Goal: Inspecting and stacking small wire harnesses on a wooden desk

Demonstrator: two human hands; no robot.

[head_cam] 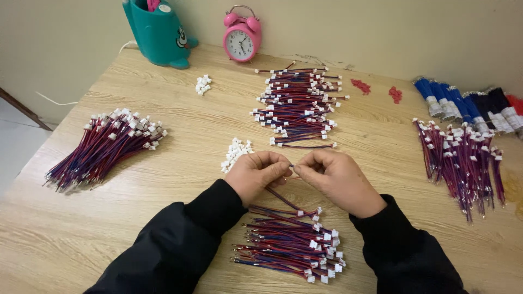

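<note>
Head view, looking down on a pale wood-grain table [180,179]: left hand [256,174] and right hand [335,177] drawn close together above the near middle, fingertips of both pinched on one short red-and-blue wire lead [280,197] that trails down toward the near pile of leads [291,242] between the black sleeves. Whether a white connector sits at the pinched end, impossible to tell; too small and covered by the fingers. Likely trouble from here: a thin lead slipping out of the pinch, judged from how little of it is gripped; a sleeve dragging across the near pile and scattering it, being just below the wrists; loose white connector housings [235,152] beside the left hand knocked about by a knuckle; mixing between piles, since the left bundle [103,149], the far middle pile [297,106] and the right pile [463,160] all look alike. Another small heap of white housings [202,84] farther back, well apart. No printed cartons in sight; at the far right, blue, dark and red wire bundles [468,106] banded with pale wrap like labels. Two small red clusters [376,90] near them. Along the wall, a teal holder [158,32] with a cartoon face and a pink twin-bell alarm clock [242,37].
</note>
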